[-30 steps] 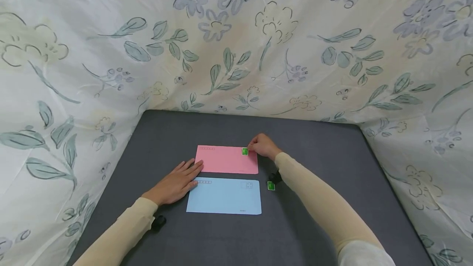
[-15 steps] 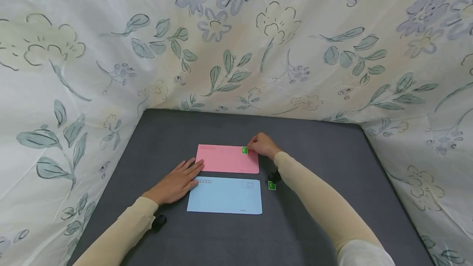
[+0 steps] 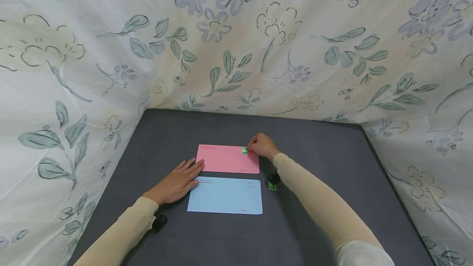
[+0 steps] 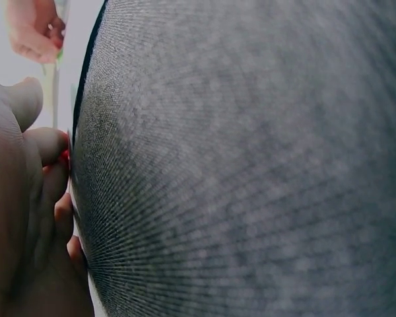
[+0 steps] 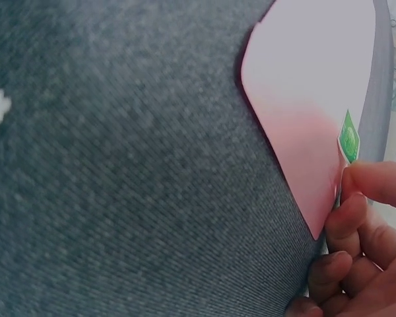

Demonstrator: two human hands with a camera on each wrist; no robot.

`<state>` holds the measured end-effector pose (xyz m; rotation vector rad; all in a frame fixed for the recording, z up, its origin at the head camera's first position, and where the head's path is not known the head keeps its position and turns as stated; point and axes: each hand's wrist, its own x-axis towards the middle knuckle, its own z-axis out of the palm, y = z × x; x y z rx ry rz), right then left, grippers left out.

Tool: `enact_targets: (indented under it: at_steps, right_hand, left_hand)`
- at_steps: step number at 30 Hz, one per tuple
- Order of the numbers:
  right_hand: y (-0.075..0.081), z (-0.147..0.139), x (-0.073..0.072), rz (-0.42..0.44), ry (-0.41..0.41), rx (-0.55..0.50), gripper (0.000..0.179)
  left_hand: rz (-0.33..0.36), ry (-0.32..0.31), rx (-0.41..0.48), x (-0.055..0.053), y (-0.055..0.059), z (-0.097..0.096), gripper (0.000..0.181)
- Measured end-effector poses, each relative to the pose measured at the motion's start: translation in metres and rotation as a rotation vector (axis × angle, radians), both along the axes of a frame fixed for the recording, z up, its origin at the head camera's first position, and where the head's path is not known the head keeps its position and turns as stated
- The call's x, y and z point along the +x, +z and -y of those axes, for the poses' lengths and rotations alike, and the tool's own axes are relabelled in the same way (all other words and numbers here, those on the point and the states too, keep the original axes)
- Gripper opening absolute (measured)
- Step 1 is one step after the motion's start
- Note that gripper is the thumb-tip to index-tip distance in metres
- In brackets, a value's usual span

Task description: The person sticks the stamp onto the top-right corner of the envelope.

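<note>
A pink envelope [image 3: 221, 160] lies flat above a light blue envelope [image 3: 225, 200] on the dark surface. With fingers straight and spread, my left hand [image 3: 176, 184] rests at their left side, its fingertips on the pink envelope's left edge and its thumb by the blue one's upper left corner. At the pink envelope's upper right, my right hand [image 3: 263, 145] pinches the edge of a green stamp [image 5: 349, 139] between thumb and index finger. The stamp stands over the envelope there; whether its whole underside touches the paper, I cannot tell.
A second green stamp [image 3: 272, 186] lies right of the blue envelope, partly hidden by the dark wrist camera [image 3: 274, 177]. Dark grey cloth [image 3: 318, 151] covers the tabletop. Floral curtain [image 3: 236, 52] closes off the back and sides.
</note>
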<state>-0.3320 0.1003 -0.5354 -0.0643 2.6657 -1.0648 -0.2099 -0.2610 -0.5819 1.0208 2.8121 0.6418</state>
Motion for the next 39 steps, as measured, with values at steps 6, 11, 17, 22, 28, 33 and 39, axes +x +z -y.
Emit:
enact_targets:
  at_steps: [6, 11, 17, 22, 28, 33, 39]
  right_hand:
    - [-0.002, 0.002, 0.0, -0.015, 0.001, 0.008, 0.019]
    - [-0.005, 0.005, 0.0, -0.024, -0.019, 0.016, 0.016]
    - [-0.006, 0.006, 0.0, -0.023, -0.035, 0.013, 0.014]
    - [-0.005, 0.006, -0.002, -0.021, -0.047, 0.008, 0.013]
    - [-0.004, 0.005, -0.002, -0.019, -0.055, -0.006, 0.013]
    - [-0.004, 0.006, 0.0, -0.021, -0.061, -0.02, 0.013]
    - [-0.006, 0.007, -0.002, -0.014, -0.073, -0.012, 0.013]
  left_hand:
    - [-0.02, -0.007, 0.029, 0.001, -0.001, 0.001, 0.067]
    - [-0.006, 0.004, -0.012, 0.003, 0.004, 0.0, 0.068]
    - [-0.011, 0.007, -0.02, 0.003, 0.005, -0.001, 0.068]
    - [-0.024, 0.003, 0.001, 0.004, 0.004, -0.001, 0.066]
    - [-0.001, 0.01, -0.02, 0.003, 0.006, -0.002, 0.068]
    - [0.019, 0.02, -0.053, 0.001, 0.007, -0.002, 0.068]
    - [0.024, 0.022, -0.051, 0.001, 0.007, -0.001, 0.068]
